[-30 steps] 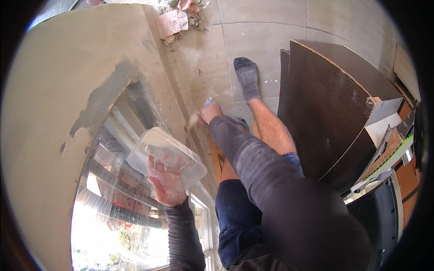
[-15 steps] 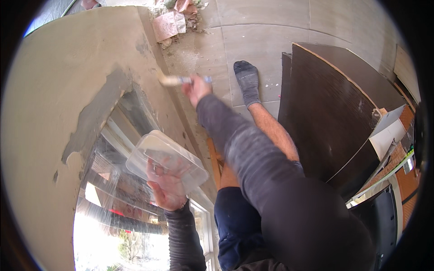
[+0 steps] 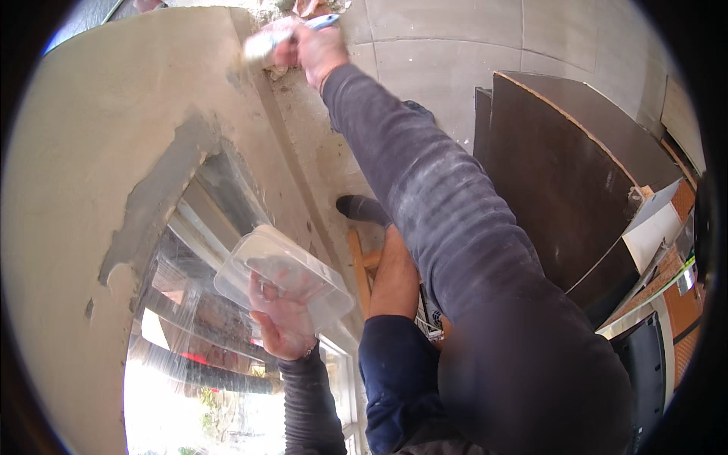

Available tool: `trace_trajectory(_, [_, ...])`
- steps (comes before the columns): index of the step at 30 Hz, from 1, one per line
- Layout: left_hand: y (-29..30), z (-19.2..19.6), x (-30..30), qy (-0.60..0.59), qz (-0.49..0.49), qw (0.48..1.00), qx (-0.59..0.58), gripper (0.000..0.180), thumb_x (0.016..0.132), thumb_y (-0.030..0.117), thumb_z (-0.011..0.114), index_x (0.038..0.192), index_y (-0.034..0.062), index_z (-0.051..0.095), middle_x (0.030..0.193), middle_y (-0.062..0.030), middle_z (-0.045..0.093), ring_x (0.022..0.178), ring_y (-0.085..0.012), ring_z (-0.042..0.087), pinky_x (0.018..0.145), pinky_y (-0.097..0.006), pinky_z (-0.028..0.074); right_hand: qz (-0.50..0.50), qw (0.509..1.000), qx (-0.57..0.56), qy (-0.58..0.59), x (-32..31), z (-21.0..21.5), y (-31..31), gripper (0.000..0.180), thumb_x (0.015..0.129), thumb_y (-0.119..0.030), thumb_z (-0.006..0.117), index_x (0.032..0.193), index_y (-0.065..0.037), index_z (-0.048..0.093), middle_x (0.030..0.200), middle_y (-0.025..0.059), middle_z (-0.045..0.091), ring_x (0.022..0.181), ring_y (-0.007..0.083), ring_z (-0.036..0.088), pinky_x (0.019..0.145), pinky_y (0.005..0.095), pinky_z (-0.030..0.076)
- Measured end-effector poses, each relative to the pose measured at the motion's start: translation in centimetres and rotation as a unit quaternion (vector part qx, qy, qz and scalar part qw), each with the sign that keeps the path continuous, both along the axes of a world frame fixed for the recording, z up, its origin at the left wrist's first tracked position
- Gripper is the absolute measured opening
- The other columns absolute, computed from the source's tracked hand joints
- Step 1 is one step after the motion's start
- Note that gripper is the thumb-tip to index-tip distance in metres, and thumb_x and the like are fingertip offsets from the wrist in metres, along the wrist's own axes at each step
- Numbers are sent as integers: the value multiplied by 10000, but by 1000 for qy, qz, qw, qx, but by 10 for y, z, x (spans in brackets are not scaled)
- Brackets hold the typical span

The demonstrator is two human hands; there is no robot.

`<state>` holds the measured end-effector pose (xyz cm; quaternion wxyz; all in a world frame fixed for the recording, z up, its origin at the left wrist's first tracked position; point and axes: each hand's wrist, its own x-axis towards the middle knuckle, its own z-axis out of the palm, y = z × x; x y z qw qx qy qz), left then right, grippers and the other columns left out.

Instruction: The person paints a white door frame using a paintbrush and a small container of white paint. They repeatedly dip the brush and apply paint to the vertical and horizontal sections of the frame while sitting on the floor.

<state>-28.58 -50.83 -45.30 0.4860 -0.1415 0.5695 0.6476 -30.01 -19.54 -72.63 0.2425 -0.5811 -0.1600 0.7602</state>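
My right hand (image 3: 321,54) grips a paintbrush (image 3: 325,21) with a blue-tipped handle, my arm stretched to the far end of the beige wall edge. The pale bristles are smeared by motion at that edge; I cannot tell whether they touch it. My left hand (image 3: 282,334) holds a clear plastic tub (image 3: 327,292) from beneath, fingers showing through its bottom. The tub is tilted in front of the window (image 3: 197,311). What little liquid it may contain I cannot make out. Beside it runs the plastered wall (image 3: 91,106), with a grey unpainted patch (image 3: 163,178) round the window corner.
Dark brown panels (image 3: 553,174) stand on the right, with boards and boxes behind them. Rubble and torn paper (image 3: 309,9) lie by the wall's far end on the tiled floor (image 3: 447,61). A wooden bar (image 3: 359,265) shows beside my leg.
My right hand has moved the brush farther away along the wall edge, toward the rubble. My socked foot has shown up nearer the wall. The left hand and tub have hardly moved.
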Motion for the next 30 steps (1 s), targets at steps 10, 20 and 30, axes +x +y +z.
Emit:
trace_trajectory(10, [9,-3,-6,13,-4,1000,-6,785,1017,530,426,1558,30,153,1545,-162,310,1402,-384,357,1140,-600,296,-173,911,-357,-109,91,-31,-242,192,980,-165,516,1032,14,561,809,120,605,604,221,614,500,371,534])
trace_trajectory(20, [20,4,-3,4,-10,1000,7,792,1013,502,458,1552,19,137,1527,-176,332,1375,-418,398,1106,-611,357,262,912,176,-263,5,-24,-41,294,864,-184,594,684,34,675,636,152,692,524,247,672,540,380,551])
trace_trajectory(30, [10,10,-1,-14,2,1000,26,789,1012,510,456,1554,35,135,1506,-176,352,1356,-421,416,1073,-628,389,-189,959,-188,94,26,-3,-67,113,970,-134,547,985,-23,556,815,79,592,586,164,593,473,287,538])
